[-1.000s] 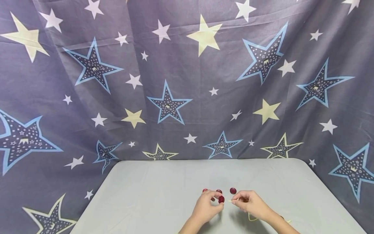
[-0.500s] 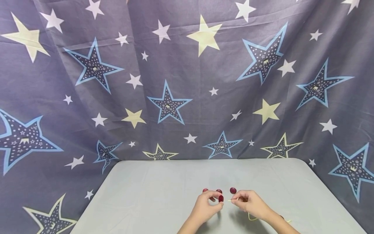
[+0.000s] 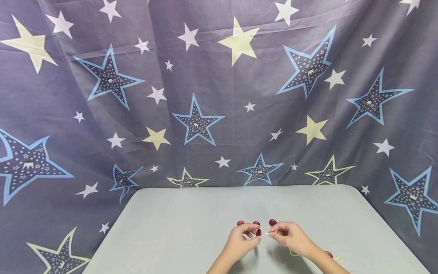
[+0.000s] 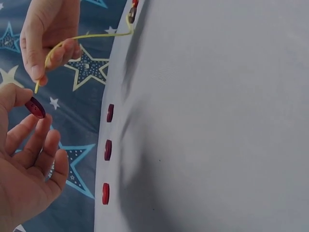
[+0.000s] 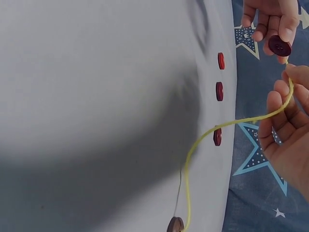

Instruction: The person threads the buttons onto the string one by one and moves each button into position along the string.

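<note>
A dark red button [image 4: 35,108] with small holes is pinched between the thumb and fingertips of my left hand [image 3: 236,245]. Facing it, my right hand [image 3: 292,239] pinches a yellow cord [image 5: 189,166] close to its end. The short free tip of the cord points at the button, with a small gap between them in the left wrist view. From my right fingers the cord curves down to a brownish button [image 5: 175,225] on the table. In the head view a red button [image 3: 329,254] shows beside my right forearm, near the cord's far end.
Three loose buttons lie in a row on the pale grey table [image 3: 178,228] behind my hands: a bright red button [image 4: 105,193], a dark red button [image 4: 107,150] and another dark red button [image 4: 110,113]. A star-patterned cloth [image 3: 205,76] hangs behind the table.
The button in my left hand has turned from facing the camera to nearly edge-on. My right hand has shifted slightly left and up with the cord, uncovering the red button by the forearm.
</note>
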The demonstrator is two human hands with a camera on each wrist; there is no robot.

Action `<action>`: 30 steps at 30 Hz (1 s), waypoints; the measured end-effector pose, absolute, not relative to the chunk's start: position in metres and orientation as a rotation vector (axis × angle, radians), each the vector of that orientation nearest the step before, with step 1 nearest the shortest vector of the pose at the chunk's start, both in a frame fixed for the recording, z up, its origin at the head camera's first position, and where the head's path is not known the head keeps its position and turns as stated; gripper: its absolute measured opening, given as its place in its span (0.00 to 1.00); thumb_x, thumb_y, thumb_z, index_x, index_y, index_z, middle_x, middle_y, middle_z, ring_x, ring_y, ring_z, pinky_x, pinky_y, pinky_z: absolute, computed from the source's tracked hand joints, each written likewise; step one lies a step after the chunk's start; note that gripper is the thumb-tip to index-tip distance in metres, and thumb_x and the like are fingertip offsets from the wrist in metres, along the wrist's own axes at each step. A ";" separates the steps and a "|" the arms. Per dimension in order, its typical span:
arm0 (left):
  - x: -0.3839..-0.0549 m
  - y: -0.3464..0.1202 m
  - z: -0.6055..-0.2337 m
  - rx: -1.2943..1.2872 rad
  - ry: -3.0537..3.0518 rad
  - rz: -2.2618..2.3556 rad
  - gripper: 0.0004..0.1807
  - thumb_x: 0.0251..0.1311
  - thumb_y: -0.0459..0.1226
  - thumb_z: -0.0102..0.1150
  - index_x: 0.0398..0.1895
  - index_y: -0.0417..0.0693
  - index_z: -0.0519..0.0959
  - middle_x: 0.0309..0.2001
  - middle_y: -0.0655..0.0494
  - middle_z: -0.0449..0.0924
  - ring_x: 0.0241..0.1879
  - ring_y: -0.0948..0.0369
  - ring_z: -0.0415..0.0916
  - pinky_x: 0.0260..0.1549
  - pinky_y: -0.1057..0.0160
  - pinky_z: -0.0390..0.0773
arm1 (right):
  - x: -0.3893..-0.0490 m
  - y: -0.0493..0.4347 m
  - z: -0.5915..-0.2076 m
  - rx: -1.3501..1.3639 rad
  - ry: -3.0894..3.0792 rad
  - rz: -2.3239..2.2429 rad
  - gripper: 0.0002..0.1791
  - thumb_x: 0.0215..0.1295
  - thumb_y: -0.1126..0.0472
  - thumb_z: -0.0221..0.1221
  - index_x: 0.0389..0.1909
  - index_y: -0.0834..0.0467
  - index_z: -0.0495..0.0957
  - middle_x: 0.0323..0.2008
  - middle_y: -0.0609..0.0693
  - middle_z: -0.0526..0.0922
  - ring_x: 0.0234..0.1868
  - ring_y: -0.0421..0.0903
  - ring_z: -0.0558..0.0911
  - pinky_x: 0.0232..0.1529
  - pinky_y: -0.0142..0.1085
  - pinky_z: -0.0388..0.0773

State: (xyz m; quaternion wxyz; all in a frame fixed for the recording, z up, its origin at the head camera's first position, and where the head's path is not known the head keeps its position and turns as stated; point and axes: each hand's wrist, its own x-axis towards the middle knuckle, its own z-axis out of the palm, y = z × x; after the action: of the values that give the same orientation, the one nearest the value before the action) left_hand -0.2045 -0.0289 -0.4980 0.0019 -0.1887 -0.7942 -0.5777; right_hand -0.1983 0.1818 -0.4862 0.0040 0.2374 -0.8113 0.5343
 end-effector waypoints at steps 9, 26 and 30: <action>-0.206 -0.030 -0.502 -0.576 -2.474 -1.863 0.13 0.50 0.36 0.64 0.41 0.46 0.82 0.36 0.52 0.83 0.36 0.64 0.76 0.31 0.73 0.72 | -0.196 0.175 -0.483 0.707 -2.512 1.719 0.09 0.60 0.61 0.61 0.33 0.65 0.80 0.18 0.42 0.73 0.16 0.28 0.66 0.15 0.27 0.67; -0.208 -0.026 -0.508 -0.516 -2.401 -2.063 0.14 0.52 0.32 0.61 0.43 0.37 0.79 0.39 0.44 0.83 0.34 0.72 0.75 0.32 0.74 0.74 | -0.196 0.169 -0.482 0.687 -2.446 1.567 0.05 0.57 0.62 0.63 0.30 0.61 0.81 0.16 0.46 0.73 0.18 0.28 0.66 0.17 0.27 0.67; -0.208 -0.025 -0.509 -0.508 -2.411 -2.055 0.14 0.52 0.32 0.61 0.43 0.37 0.79 0.38 0.44 0.83 0.34 0.73 0.75 0.32 0.74 0.74 | -0.195 0.168 -0.482 0.680 -2.450 1.552 0.05 0.57 0.63 0.63 0.30 0.62 0.81 0.15 0.46 0.73 0.18 0.28 0.66 0.17 0.27 0.67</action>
State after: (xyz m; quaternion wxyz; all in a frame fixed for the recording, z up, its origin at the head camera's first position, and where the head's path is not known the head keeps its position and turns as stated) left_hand -0.2079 -0.0251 -0.5094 -0.0335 -0.1583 -0.7511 -0.6401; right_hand -0.1950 0.1678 -0.4819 0.0812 0.2277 -0.8198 0.5191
